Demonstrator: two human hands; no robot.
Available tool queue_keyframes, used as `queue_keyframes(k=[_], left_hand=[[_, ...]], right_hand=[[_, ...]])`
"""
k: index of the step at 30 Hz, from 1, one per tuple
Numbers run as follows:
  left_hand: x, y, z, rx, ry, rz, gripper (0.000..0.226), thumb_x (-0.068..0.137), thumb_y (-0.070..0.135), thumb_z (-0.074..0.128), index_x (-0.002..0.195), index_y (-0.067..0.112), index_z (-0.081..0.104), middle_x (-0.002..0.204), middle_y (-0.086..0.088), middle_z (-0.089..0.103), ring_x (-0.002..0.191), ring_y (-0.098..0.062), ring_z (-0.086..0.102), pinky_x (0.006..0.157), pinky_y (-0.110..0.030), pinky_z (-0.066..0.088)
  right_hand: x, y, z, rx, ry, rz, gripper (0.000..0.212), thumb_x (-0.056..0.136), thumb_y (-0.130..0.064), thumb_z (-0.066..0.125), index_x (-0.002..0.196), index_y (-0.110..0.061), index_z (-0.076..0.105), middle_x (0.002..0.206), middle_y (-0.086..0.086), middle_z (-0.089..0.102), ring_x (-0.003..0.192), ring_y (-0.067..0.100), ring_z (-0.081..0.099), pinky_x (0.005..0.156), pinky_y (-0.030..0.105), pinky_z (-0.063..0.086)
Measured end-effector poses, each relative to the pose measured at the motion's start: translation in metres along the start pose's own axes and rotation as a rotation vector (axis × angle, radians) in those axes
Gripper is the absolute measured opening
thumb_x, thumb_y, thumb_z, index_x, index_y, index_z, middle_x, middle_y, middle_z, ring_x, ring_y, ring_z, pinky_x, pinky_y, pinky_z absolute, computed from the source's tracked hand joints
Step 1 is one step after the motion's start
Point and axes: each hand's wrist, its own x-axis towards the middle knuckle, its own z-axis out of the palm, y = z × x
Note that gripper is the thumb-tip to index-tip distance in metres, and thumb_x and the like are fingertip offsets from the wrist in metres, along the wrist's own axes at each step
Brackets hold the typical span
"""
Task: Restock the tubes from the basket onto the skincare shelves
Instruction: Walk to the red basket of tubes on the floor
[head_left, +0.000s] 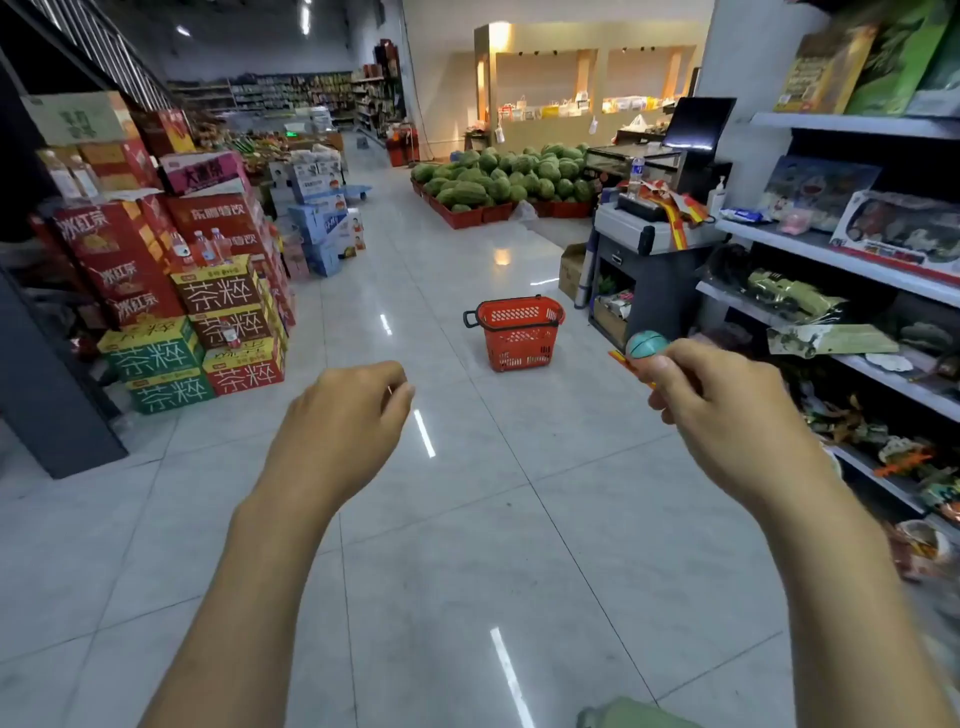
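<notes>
A red plastic basket (517, 332) with a black handle stands on the tiled floor ahead, near the counter; its contents are hidden from here. My right hand (711, 395) is closed around a small packaged item with a teal ball-like top (645, 344) and an orange card edge, held up beside the shelves on the right (852, 260). My left hand (343, 421) hovers over the floor with fingers loosely curled and nothing in it. No tubes are visible.
Stacked drink cartons (197, 312) line the left side. A checkout counter (644, 249) with a monitor stands behind the basket. A pile of watermelons (504, 179) lies further back. The right shelves hold toys and packaged goods.
</notes>
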Motion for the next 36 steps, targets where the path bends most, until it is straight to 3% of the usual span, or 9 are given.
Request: queue_keyframes(k=[7,10,27,36], left_hand=[[0.044,-0.003,0.03,-0.023,0.034,0.039,0.02,0.096,0.033,0.049,0.082,0.026,0.06,0.067,0.01,0.057,0.064,-0.009,0.055,0.056,-0.029,0.043],[0.083,-0.012,0.048,-0.051,0.042,0.035,0.02,0.096,0.034,0.049,0.083,0.025,0.061,0.068,0.01,0.058,0.065,-0.01,0.055,0.059,-0.032,0.047],[0.406,-0.127,0.161,-0.012,-0.032,0.069,0.022,0.098,0.03,0.046,0.096,0.018,0.065,0.073,0.0,0.06,0.067,-0.02,0.055,0.062,-0.038,0.05],[0.543,-0.139,0.249,-0.009,-0.071,0.034,0.021,0.096,0.027,0.049,0.085,0.017,0.062,0.067,0.0,0.059,0.064,-0.024,0.054,0.059,-0.038,0.048]], right_hand=[[0.036,0.033,0.026,0.054,-0.089,0.041,0.019,0.097,-0.029,0.049,0.085,-0.024,0.065,0.073,-0.009,0.067,0.075,0.013,0.064,0.072,0.035,0.05],[0.072,0.042,0.044,0.058,-0.1,0.06,0.019,0.097,-0.03,0.048,0.089,-0.026,0.065,0.075,-0.011,0.068,0.076,0.011,0.064,0.071,0.034,0.05],[0.363,0.073,0.199,-0.052,-0.078,0.124,0.022,0.099,-0.025,0.043,0.093,-0.025,0.064,0.076,-0.011,0.066,0.081,0.016,0.062,0.073,0.037,0.049],[0.497,0.146,0.24,-0.097,-0.096,0.198,0.022,0.099,-0.024,0.044,0.094,-0.025,0.065,0.077,-0.01,0.067,0.077,0.013,0.063,0.075,0.036,0.051]])
